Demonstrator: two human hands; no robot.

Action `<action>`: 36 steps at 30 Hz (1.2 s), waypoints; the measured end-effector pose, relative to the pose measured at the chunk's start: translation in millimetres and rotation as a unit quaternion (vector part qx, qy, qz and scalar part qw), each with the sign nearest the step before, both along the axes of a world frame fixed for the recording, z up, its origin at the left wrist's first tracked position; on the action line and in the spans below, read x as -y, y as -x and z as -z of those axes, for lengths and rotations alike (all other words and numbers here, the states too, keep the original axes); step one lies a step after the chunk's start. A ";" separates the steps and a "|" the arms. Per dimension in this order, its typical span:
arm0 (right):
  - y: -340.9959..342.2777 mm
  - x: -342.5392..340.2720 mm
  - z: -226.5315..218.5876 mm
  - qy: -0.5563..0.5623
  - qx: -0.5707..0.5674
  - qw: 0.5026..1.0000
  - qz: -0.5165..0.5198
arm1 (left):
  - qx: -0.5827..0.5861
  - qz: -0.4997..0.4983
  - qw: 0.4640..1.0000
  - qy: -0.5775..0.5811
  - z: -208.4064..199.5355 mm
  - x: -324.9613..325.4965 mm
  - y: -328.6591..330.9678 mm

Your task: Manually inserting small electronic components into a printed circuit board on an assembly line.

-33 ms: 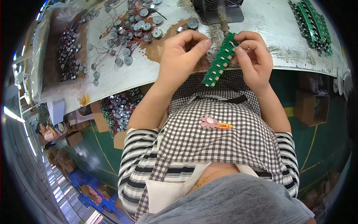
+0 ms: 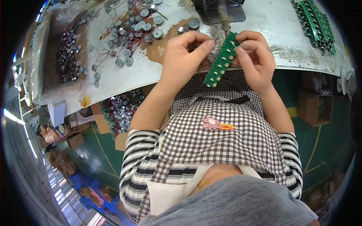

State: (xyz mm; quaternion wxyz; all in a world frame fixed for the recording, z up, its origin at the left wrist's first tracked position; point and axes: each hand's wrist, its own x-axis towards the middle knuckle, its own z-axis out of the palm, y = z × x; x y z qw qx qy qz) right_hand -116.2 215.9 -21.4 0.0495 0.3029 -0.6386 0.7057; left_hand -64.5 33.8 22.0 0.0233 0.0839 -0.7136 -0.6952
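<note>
My right hand (image 2: pixel 255 60) grips a long green circuit board (image 2: pixel 220 63) near its upper end, fingers and thumb pinching its right edge. The board slants down to the left and carries a row of small pale parts. Close to its left side, my left hand (image 2: pixel 186 56) is closed, thumb against forefinger, on what looks like a thin reddish wire. The rest of that wire is mostly hidden behind the hand. Just beyond the board's top end, the rod of a soldering iron (image 2: pixel 224 17) points down toward it.
Many small round metal motors (image 2: pixel 139 26) with red wires lie across the white table (image 2: pixel 143 71). More fill a plastic-lined box (image 2: pixel 47 56) at the left. Stacked green boards (image 2: pixel 315 28) sit at the far right. A black fan (image 2: pixel 218 4) stands at the back. Someone sits far left.
The board and my right hand have shifted very slightly to the left. My left fingertips have moved a touch to the right.
</note>
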 end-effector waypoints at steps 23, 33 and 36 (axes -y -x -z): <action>4.7 -1.9 -6.4 -0.008 -0.016 1.000 0.000 | -0.024 -0.029 0.999 0.009 6.9 -17.8 10.5; 8.2 -1.1 -9.9 0.010 0.037 0.999 -0.034 | 0.003 -0.035 0.999 -0.016 6.3 -17.8 11.7; 8.7 -1.2 -8.4 0.015 0.019 1.000 -0.020 | -0.098 -0.064 0.989 0.089 8.5 -14.9 13.4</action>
